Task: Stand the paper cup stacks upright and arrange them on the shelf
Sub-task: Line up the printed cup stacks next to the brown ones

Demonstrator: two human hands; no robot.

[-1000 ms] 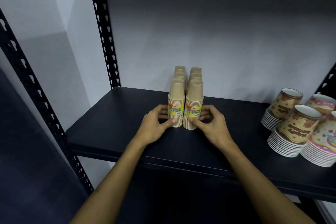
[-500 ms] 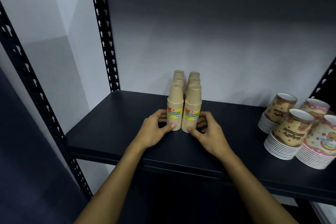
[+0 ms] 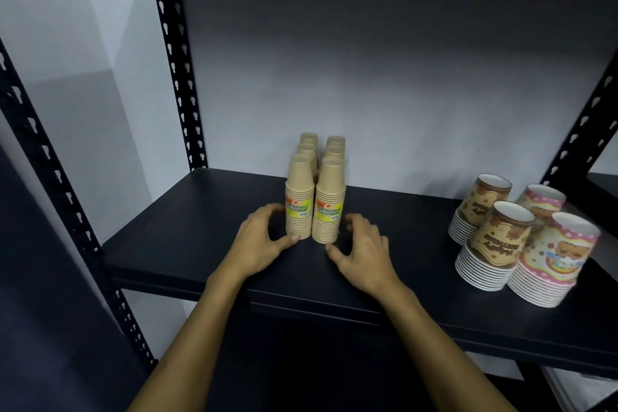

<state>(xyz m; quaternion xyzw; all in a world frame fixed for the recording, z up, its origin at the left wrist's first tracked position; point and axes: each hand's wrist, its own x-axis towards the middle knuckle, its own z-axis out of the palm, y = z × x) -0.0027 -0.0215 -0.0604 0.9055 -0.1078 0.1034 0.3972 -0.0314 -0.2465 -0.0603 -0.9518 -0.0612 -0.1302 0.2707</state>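
Note:
Brown kraft paper cup stacks stand upright in two close columns of three on the dark shelf (image 3: 187, 244), running from front to back. The front left stack (image 3: 300, 200) and front right stack (image 3: 329, 202) carry yellow labels. My left hand (image 3: 259, 244) curves around the left side, and its thumb tip touches the front left stack's base. My right hand (image 3: 363, 252) is cupped at the right side, with its thumb and fingers a little off the front right stack. Neither hand holds anything.
Several patterned cup stacks lean at the shelf's right end, brown bear ones (image 3: 491, 244) and pink ones (image 3: 551, 264). Black perforated uprights (image 3: 177, 77) frame the shelf, with a grey wall behind. Bare shelf surface lies left of the kraft stacks and between the two groups.
Both hands were pressed against the bases of the front stacks. The right hand has since drawn slightly back and the left has loosened. The view has tilted up a little.

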